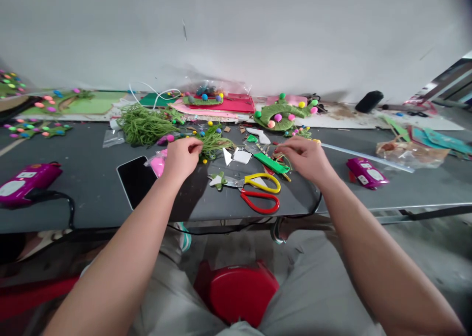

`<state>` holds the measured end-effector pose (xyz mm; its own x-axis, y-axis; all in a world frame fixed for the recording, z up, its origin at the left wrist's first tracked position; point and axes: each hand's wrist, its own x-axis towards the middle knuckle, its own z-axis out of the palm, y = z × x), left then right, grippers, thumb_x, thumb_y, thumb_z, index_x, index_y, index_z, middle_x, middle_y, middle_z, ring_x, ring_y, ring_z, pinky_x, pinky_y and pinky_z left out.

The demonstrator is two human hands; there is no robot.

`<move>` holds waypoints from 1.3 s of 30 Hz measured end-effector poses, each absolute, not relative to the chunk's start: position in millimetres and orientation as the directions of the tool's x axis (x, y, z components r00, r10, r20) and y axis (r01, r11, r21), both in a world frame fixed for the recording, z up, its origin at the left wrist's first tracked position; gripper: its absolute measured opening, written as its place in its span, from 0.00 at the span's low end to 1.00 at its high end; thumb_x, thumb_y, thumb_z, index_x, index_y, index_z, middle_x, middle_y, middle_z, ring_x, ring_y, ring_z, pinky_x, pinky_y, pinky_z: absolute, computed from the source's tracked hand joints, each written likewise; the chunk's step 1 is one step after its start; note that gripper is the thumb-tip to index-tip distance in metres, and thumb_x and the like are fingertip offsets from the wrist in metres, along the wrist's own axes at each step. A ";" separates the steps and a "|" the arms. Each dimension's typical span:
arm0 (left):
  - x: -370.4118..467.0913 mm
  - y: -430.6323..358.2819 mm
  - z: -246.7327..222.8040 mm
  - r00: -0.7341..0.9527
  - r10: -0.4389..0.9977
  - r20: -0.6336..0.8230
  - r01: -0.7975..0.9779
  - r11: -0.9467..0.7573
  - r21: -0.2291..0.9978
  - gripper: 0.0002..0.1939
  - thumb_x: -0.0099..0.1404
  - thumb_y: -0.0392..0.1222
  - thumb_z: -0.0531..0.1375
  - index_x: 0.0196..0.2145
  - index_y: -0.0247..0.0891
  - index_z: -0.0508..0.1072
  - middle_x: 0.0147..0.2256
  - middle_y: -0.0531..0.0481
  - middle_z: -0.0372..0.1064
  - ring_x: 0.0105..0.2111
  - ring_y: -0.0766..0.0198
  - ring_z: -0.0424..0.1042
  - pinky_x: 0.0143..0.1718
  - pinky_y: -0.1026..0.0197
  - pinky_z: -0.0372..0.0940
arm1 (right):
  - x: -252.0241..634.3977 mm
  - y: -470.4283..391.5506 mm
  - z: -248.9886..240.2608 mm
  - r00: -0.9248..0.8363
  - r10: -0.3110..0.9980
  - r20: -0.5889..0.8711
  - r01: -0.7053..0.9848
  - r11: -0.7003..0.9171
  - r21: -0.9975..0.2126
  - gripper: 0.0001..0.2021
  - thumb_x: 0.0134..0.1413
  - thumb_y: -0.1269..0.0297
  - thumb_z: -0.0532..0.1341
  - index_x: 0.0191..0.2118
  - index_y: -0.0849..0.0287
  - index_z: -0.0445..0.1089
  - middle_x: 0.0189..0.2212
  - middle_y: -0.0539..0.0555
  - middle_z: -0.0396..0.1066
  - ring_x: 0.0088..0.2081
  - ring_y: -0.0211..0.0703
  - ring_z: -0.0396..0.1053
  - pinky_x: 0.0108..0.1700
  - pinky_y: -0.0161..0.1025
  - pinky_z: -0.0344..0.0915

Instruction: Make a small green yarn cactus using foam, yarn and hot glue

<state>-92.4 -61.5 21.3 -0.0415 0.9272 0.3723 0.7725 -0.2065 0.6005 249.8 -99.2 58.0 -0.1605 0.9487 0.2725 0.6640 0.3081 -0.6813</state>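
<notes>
My left hand (183,158) is closed with its fingertips curled together at the edge of some loose green yarn (216,143); what they hold, if anything, is hidden. My right hand (305,158) is also closed, thumb against fingers, just beside a green-handled cutter (272,163); its grip is too small to make out. Between the hands lie white scraps (242,155). Nearer me are scissors with one yellow and one red handle (262,182), their blades by a small green wrapped piece (219,180). Behind the left hand sits a bundle of green yarn (145,125).
A black-screened phone (137,181) and a pink packet (158,163) lie left. Purple devices (27,184) (367,173) rest at both sides. A green wreath-like piece with pompoms (282,116) stands behind. A clear strip (368,157) and plastic bag (411,152) are right.
</notes>
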 end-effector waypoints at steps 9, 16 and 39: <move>-89.7 -57.5 14.0 -0.028 0.941 0.338 0.776 -0.193 0.600 0.12 0.60 0.37 0.62 0.39 0.38 0.84 0.37 0.44 0.83 0.38 0.52 0.80 0.46 0.56 0.71 | 242.4 -108.9 79.3 -0.133 0.960 0.247 0.191 0.269 -0.944 0.25 0.69 0.41 0.48 0.27 0.52 0.64 0.21 0.48 0.61 0.23 0.39 0.60 0.34 0.41 0.65; -92.7 -59.2 18.8 -0.051 0.933 0.357 0.798 -0.176 0.576 0.11 0.61 0.39 0.61 0.37 0.39 0.84 0.35 0.45 0.83 0.36 0.52 0.80 0.45 0.57 0.70 | 254.6 -99.3 55.2 -0.140 0.989 0.054 0.864 0.149 -0.482 0.13 0.48 0.52 0.69 0.24 0.57 0.76 0.21 0.52 0.69 0.26 0.42 0.63 0.30 0.39 0.51; -59.2 -81.2 29.1 0.078 0.923 0.376 0.584 -0.348 0.733 0.18 0.64 0.42 0.64 0.52 0.39 0.79 0.58 0.42 0.74 0.38 0.58 0.78 0.39 0.56 0.73 | 219.2 -105.0 43.1 -0.179 0.935 0.305 0.498 0.354 -0.792 0.10 0.58 0.57 0.66 0.34 0.58 0.77 0.32 0.53 0.76 0.32 0.41 0.68 0.35 0.40 0.64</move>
